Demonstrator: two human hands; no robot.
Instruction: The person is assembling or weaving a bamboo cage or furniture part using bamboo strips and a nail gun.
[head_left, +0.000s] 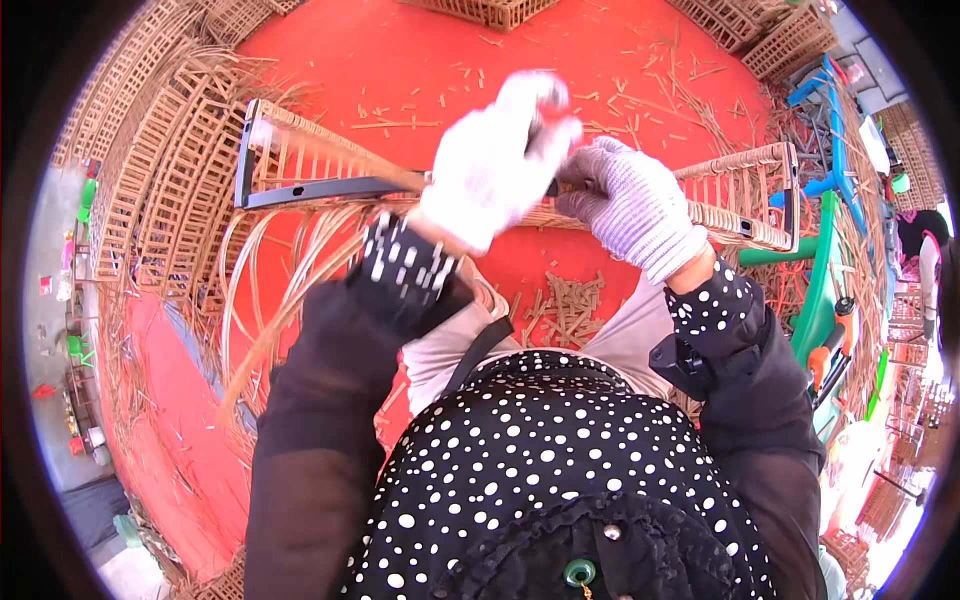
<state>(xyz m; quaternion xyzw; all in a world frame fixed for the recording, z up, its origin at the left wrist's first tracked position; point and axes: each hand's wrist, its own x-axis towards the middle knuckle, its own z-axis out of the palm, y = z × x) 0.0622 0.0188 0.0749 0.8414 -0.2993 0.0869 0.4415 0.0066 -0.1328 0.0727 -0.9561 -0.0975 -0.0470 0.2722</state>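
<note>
**Two gloved hands weaving at mid-frame of a rattan panel**

Two hands work at the centre of a long wicker-wrapped frame [300,165] that lies across the person's lap, above a red mat [420,50]. The frame runs from 9 o'clock to 3 o'clock; its dark metal bar shows bare on the left half, while the right half [740,195] is already covered in tight weave.

The left hand [490,165], in a white glove, is closed around something with a red tip at 12 o'clock of the glove; the object is blurred and I cannot tell what it is. The right hand [630,205], in a grey knit glove, is curled against the frame's near edge, fingers pinched where the two gloves meet. What it pinches is hidden, probably a cane strand.

Loose cane strands [270,290] loop down from the frame toward 7 o'clock. Short offcuts [570,305] lie on the mat just below the hands.

Judgement: the step in hand is wrapping or trimming a strand at the boundary between woven and bare sections. The next move appears to call for steady tension from the right hand while the left guides the strand or tool around the bar, keeping each turn tight against the last.

Stacked finished wicker panels [150,160] stand at 10 o'clock. A green stool [815,270] sits at 3 o'clock.
</note>
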